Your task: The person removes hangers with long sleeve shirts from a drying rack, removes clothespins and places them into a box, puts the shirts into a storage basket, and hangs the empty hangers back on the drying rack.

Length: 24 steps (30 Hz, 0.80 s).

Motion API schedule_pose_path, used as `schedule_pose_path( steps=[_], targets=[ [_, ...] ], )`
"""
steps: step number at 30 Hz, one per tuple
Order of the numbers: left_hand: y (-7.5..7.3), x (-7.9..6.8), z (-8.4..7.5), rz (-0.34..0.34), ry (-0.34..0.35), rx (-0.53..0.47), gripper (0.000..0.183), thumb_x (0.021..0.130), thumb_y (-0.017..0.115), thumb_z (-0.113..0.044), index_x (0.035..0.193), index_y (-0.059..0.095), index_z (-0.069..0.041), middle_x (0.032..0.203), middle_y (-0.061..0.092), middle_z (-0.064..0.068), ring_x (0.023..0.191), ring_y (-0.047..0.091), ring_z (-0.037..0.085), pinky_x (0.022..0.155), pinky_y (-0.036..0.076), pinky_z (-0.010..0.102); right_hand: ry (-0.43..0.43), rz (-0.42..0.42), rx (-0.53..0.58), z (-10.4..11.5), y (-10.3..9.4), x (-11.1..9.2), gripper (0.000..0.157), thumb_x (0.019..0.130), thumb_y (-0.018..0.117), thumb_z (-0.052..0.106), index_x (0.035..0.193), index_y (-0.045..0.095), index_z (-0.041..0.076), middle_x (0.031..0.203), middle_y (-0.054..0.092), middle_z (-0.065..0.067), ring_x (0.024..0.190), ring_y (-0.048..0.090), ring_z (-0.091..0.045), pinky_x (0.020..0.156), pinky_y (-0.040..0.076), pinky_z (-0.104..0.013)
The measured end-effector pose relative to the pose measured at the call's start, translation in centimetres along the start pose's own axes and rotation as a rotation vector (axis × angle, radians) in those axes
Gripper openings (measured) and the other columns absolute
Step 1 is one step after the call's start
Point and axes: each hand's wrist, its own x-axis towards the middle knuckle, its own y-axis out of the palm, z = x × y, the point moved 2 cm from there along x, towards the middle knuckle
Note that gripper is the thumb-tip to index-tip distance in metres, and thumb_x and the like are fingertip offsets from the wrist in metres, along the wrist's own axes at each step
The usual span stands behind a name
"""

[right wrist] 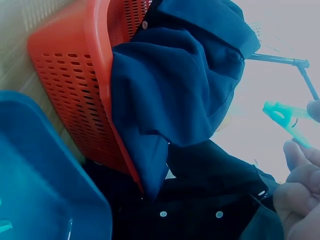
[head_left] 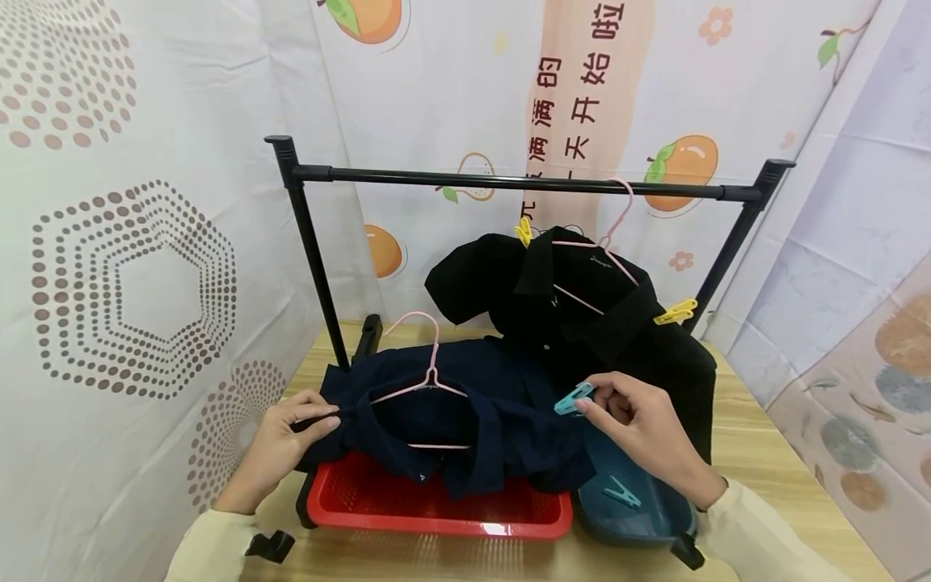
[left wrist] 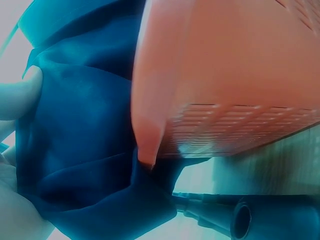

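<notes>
One wooden table (head_left: 756,453), curtained walls (head_left: 131,242).

Read on backdrop cloth (head_left: 582,97) beyond right hand (head_left: 647,436), in vertical columns of Chinese characters: 满的, 天开始啦; lowest characters cut off by black rail (head_left: 524,182). Small script mark noted on pink hanger (head_left: 592,263) above same hand; not legible. Nothing readable in wrist views.

open air under left rail (head_left: 407,175), hung black shirt (head_left: 582,307) fills right side
</notes>
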Motion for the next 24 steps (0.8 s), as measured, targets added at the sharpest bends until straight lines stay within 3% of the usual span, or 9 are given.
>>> schedule_pose_path(
  steps=[24],
  targets=[
    [-0.1, 0.2, 0.1, 0.004, 0.01, -0.006, 0.02, 0.088, 0.074, 0.01, 0.106, 0.079, 0.002, 0.095, 0.067, 0.004, 0.097, 0.061, 0.008, 0.083, 0.049, 0.018, 0.122, -0.003, -0.038, -2.5, -1.0, -1.9, 0.023, 0.091, 0.08, 0.008, 0.109, 0.072, 0.019, 0.078, 0.058, 0.011, 0.053, 0.044, -0.006, 0.049, 0.036, -0.021]
  ],
)
